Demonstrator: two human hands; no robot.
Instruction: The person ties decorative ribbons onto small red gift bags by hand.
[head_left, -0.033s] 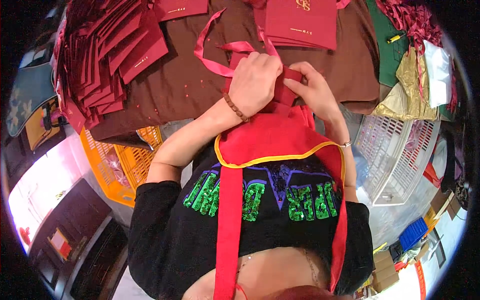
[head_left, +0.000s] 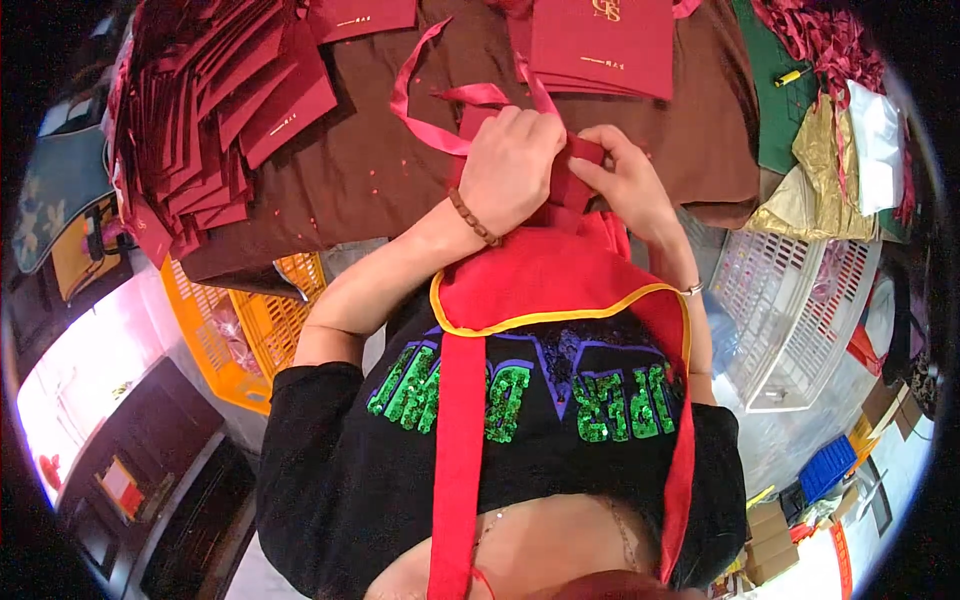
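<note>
As the right hand [head_left: 632,180] pinches a red folded piece [head_left: 571,186] near the middle of the brown cloth's [head_left: 345,190] near edge, the left hand [head_left: 512,165] curls against its left side, fingertips hidden, grip impossible to tell; a pink ribbon [head_left: 432,134] loops farther left.

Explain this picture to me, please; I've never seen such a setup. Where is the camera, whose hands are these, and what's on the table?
There is no machine here: a person is working bare-handed. The camera sits on their head and looks down through a fisheye lens, so straight edges bend. Left in the picture is the person's left.

On the brown cloth lie a fanned pile of flat red packets, a neater red stack and a loose pink ribbon.

The right hand pinches a dark red piece. The left hand bends over it, its fingertips hidden, so its grip is unclear.
</note>
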